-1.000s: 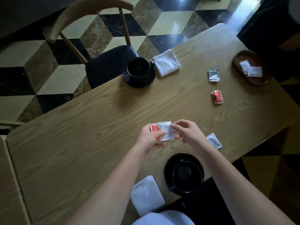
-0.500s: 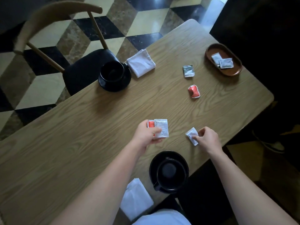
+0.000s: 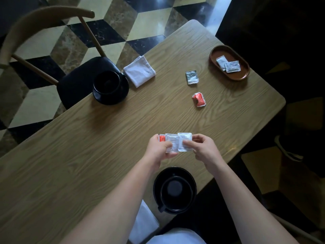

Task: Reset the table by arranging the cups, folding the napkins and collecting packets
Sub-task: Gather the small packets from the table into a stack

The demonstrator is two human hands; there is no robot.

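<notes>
Spanning dim checkered floor [image 3: 52,41], wood-grain table [image 3: 88,147]; chair [image 3: 44,29] apparently wooden.

The table [image 3: 88,155] is seen as wood with a strong grain and a matt finish. The near cup [image 3: 175,192] and saucer [image 3: 159,180] are rendered in glossy black — ceramic by the look. The napkin [image 3: 139,71] is woven white cloth. The loose packets [image 3: 192,77] are crinkled, shiny foil or plastic — the tray [image 3: 213,55] smooth brown.
</notes>
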